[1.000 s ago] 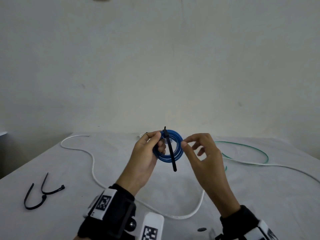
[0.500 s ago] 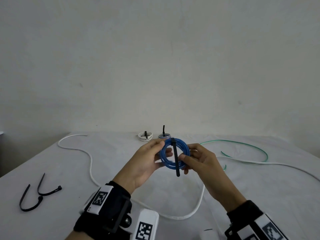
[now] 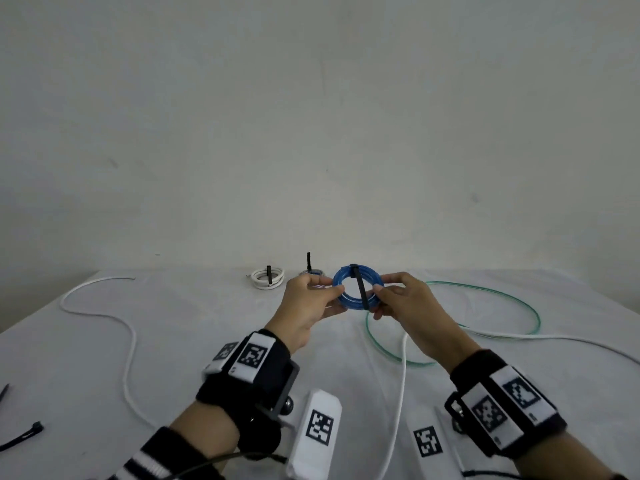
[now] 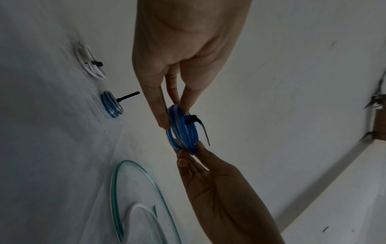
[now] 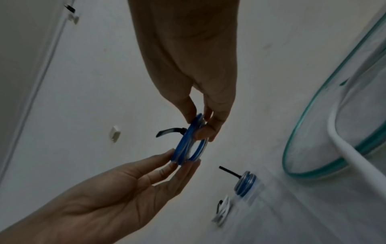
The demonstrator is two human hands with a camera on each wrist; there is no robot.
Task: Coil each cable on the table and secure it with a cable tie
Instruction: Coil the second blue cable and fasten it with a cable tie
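Observation:
A blue cable coil [image 3: 372,271] is held upright in the air above the table [image 3: 194,341], far of its middle. A black cable tie [image 3: 361,289] is closed round its top, and the tail hangs down across the ring. My left hand [image 3: 334,287] pinches the coil's left side between thumb and fingers. My right hand [image 3: 382,285] pinches its right side. The left wrist view shows the coil [image 4: 183,130] edge-on between my left fingers [image 4: 165,118] and the right hand [image 4: 188,158]. In the right wrist view the tie's tail [image 5: 169,131] sticks out from the coil [image 5: 183,145].
Two tied coils lie at the table's far edge, a white one [image 3: 267,278] and a blue-grey one [image 3: 310,271]. A loose white cable [image 3: 130,341] snakes across the left. A green cable [image 3: 502,292] and another white cable [image 3: 401,375] lie right. Loose black ties [image 3: 20,438] lie near left.
My right hand has closed in and taken hold of the coil's right side. Both hands have carried the coil farther out over the table, and the ring now faces me.

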